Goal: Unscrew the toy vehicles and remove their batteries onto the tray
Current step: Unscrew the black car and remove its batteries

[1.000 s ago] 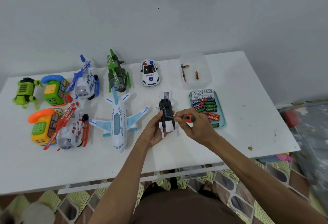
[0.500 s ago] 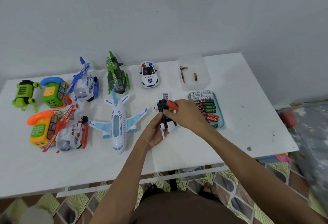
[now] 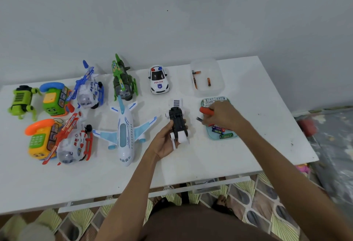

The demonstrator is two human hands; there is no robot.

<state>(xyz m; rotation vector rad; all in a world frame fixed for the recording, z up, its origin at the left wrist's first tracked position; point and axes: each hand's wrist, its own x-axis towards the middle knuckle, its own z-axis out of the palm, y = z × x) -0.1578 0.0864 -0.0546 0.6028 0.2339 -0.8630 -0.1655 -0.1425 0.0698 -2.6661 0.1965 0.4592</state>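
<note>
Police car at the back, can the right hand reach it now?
Probably yes: nothing tall stands between the right hand and the police car. But that hand grips the screwdriver over the tray, so it would likely have to put that down before taking the car.

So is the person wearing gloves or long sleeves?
No gloves and no sleeves in view: the left hand and right hand are bare, and both forearms are bare up to the picture's edge. No watch, ring or bracelet shows.
</note>
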